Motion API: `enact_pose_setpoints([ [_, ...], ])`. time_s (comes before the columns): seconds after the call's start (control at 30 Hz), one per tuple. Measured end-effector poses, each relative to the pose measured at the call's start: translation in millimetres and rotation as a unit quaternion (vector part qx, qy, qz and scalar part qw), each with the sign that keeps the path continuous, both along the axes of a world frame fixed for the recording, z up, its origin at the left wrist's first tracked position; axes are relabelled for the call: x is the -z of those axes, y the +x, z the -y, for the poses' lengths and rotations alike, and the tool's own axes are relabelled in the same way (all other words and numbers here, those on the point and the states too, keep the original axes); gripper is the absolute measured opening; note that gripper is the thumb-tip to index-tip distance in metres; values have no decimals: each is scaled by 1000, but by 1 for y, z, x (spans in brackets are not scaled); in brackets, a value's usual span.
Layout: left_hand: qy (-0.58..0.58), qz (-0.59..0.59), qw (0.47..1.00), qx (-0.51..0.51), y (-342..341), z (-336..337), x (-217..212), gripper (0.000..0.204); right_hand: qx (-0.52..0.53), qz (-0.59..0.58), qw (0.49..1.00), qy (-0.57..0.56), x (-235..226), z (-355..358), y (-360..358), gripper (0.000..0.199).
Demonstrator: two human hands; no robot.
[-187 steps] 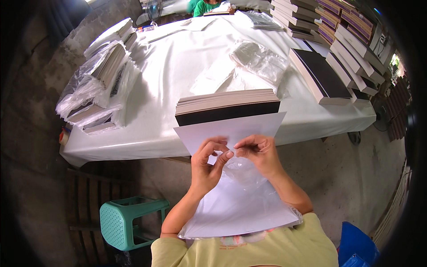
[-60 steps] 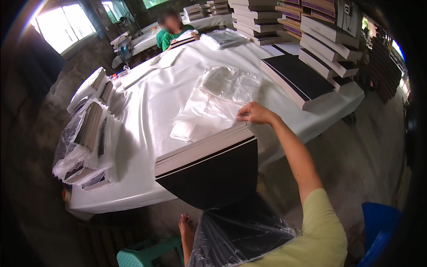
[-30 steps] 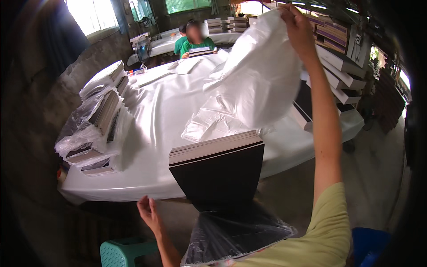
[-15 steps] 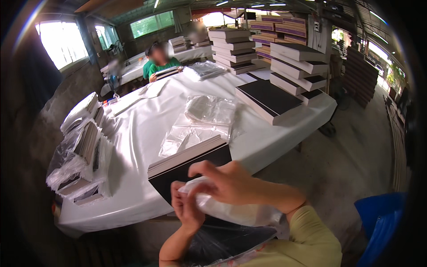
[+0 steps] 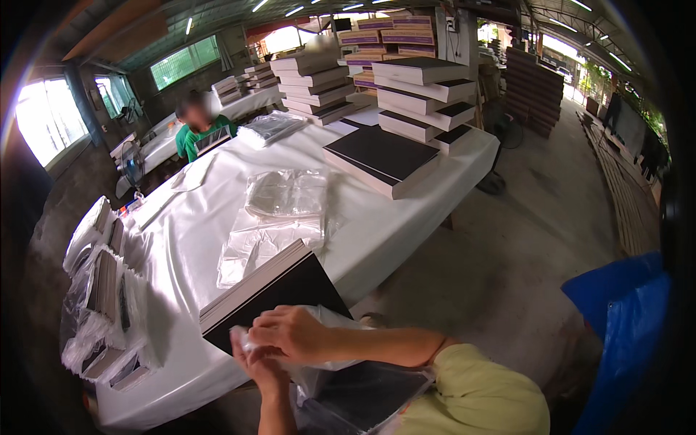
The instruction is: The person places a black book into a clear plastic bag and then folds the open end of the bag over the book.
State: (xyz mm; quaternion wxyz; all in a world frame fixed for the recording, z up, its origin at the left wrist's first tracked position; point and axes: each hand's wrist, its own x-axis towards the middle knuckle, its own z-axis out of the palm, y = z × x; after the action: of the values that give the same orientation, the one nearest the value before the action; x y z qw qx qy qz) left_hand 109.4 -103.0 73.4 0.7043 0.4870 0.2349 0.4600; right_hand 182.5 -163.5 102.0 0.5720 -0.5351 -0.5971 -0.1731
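while curled hands (image 5: 290, 336) tightly grip a plastic bag (image 5: 332, 317), the right forearm (image 5: 391, 344) hides part of it; the black-faced stack (image 5: 293, 286) slants lengthwise, up and rightward.

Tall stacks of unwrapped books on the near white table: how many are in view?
2. The far stack is toward the far edge of the white table; the right stack stands nearer, by its right edge. Others could be hidden behind them.

The right hand (image 5: 288, 335) has brought the raised plastic bag (image 5: 330, 317) down by the near edge of the counter (image 5: 177, 304); the left hand (image 5: 264, 371), empty a second ago, now seems to pinch it too.
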Motion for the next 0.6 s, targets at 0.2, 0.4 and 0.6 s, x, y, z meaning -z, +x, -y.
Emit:
enact_pose_setpoints([
  [0.2, 303, 16, 953, -3, -21, -4, 17, 21, -132, -135, 969, -157, 3, 11, 17, 12],
  [0.4, 109, -46, 983, 144, -20, -5, -6, 37, -65, -131, 988, -45, 10, 7, 17, 5],
  [0.6, -84, -105, 958, 252, -28, -21, 13, 23, 71, 42, 989, -125, 30, 7, 16, 21],
])
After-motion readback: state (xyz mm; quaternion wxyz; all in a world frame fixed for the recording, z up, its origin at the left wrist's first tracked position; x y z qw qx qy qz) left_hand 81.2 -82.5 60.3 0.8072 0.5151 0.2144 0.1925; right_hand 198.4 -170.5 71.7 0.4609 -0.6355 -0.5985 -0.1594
